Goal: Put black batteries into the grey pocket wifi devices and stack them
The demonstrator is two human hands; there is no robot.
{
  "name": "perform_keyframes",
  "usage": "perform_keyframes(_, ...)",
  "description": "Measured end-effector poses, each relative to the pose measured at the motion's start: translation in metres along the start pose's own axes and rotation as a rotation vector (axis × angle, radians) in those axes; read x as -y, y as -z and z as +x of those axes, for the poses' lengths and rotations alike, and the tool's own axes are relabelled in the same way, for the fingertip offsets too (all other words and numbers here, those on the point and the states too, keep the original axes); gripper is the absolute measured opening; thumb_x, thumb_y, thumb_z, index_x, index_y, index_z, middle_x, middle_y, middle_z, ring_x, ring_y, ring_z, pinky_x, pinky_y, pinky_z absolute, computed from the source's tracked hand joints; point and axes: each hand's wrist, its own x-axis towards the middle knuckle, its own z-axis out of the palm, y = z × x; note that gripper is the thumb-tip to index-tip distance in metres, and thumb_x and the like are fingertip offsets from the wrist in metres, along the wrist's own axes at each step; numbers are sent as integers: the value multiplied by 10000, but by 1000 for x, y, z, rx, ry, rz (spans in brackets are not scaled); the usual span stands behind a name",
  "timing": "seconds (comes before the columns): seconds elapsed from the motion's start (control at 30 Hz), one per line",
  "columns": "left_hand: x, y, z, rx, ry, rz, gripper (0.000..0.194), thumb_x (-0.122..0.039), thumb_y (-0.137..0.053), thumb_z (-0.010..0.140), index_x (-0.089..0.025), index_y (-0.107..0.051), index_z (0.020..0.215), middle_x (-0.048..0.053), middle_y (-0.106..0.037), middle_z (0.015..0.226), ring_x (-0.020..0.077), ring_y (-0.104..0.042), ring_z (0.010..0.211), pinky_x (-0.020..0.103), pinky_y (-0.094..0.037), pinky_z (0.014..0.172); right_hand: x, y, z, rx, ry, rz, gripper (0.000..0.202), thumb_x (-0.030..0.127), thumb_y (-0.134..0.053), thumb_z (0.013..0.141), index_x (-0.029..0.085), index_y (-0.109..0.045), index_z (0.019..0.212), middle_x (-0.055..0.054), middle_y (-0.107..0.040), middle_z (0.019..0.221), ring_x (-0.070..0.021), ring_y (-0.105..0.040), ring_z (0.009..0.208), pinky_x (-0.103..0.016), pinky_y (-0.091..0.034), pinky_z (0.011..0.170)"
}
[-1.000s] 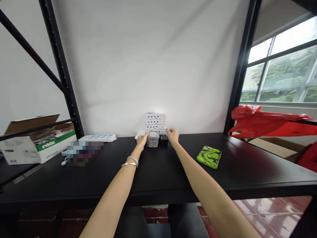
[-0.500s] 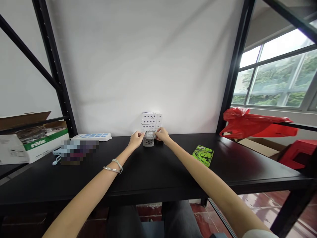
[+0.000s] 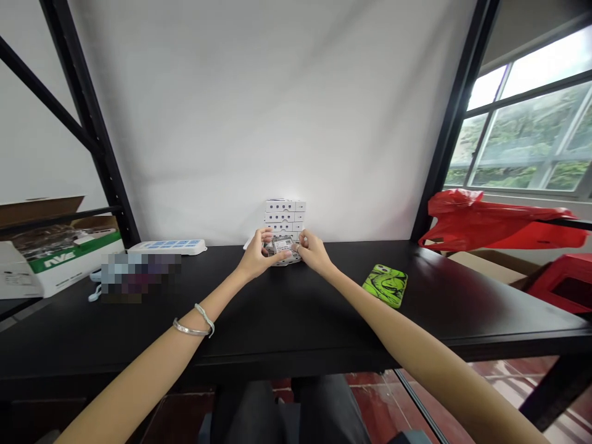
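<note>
A small flat silver-grey module with a white label is tilted up between my two hands, near the back of the table. My left hand grips its left side, the thumb across the lower front and the fingers curled up by the edge. The fingertips of my right hand are pinched at its right edge. Just below the module, partly covered by it, are light-coloured parts on the table. Directly behind stands a stack of white boxes printed with small dark squares.
On the black table, a green-and-black phone case lies right of my right forearm. A white power strip and a pixelated patch are at left. Beyond the ends are an open carton and a red plastic bag.
The module has lifted and tilted toward me, off the low stack. My left thumb has come round onto its front. The view has shifted slightly.
</note>
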Motion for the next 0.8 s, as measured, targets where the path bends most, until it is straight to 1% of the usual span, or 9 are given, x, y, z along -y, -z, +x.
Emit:
perform_keyframes(0.13,-4,6,-1,33,-103,35,362,-302,-610,947,-181,-533,1280,101,-557,1313,273,-597,1120,493,-518,921,6,2,-5,5,81,-53,300,334,-593,930,162,-586,1176,-70,-631,1146,-198,-641,945,-401,-552,801)
perform_keyframes(0.3,-2,9,-2,72,-150,92,373,-307,-614,945,-181,-528,1286,101,-558,1310,276,-597,1123,498,-514,924,8,-1,-6,25,150,-113,279,349,-582,935,155,-595,1136,-55,-643,1073,-172,-644,868,-363,-556,747)
perform_keyframes(0.37,-3,9,-3,85,-159,112,378,-311,-616,943,-181,-527,1287,102,-558,1308,277,-596,1123,499,-514,924,12,-1,-6,65,175,-142,256,352,-571,938,151,-596,1094,-33,-653,961,-149,-637,773,-329,-547,691)
perform_keyframes(0.43,-4,10,-4,94,-172,131,392,-312,-617,942,-185,-516,1299,104,-542,1328,284,-583,1141,507,-505,934,16,8,-6,151,205,-177,223,359,-541,943,164,-594,1036,1,-650,804,-134,-615,652,-294,-525,616)
perform_keyframes(0.5,-7,11,-6,111,-192,146,414,-313,-617,940,-192,-500,1318,106,-516,1359,296,-561,1169,524,-487,953,18,33,-7,262,230,-228,206,358,-483,951,190,-598,981,8,-657,732,-136,-610,601,-281,-513,589)
perform_keyframes(0.6,-11,13,-7,189,-236,149,449,-320,-612,940,-202,-468,1348,109,-488,1385,310,-533,1202,542,-464,974,3,98,-16,367,228,-379,194,246,-462,908,217,-620,1017,-41,-713,889,-173,-667,752,-317,-533,721)
perform_keyframes(0.7,-16,12,-9,309,-283,138,548,-352,-649,905,-216,-417,1382,117,-462,1402,326,-507,1224,545,-458,974,-30,172,-32,375,145,-634,420,84,-550,711,224,-662,1091,-110,-698,1095,-267,-652,1022,-415,-485,921)
perform_keyframes(0.77,-21,11,-11,381,-303,141,737,-419,-759,785,-241,-381,1393,113,-459,1399,341,-478,1251,527,-452,984,-53,208,-43,411,85,-786,609,22,-577,612,240,-668,1173,-144,-631,1276,-318,-574,1199,-451,-446,994)
perform_keyframes(0.8,-24,11,-13,415,-310,147,840,-444,-814,703,-257,-369,1391,104,-472,1384,345,-466,1263,513,-445,997,-63,220,-48,437,69,-847,702,-11,-581,568,252,-658,1214,-145,-606,1323,-332,-544,1240,-458,-446,997)
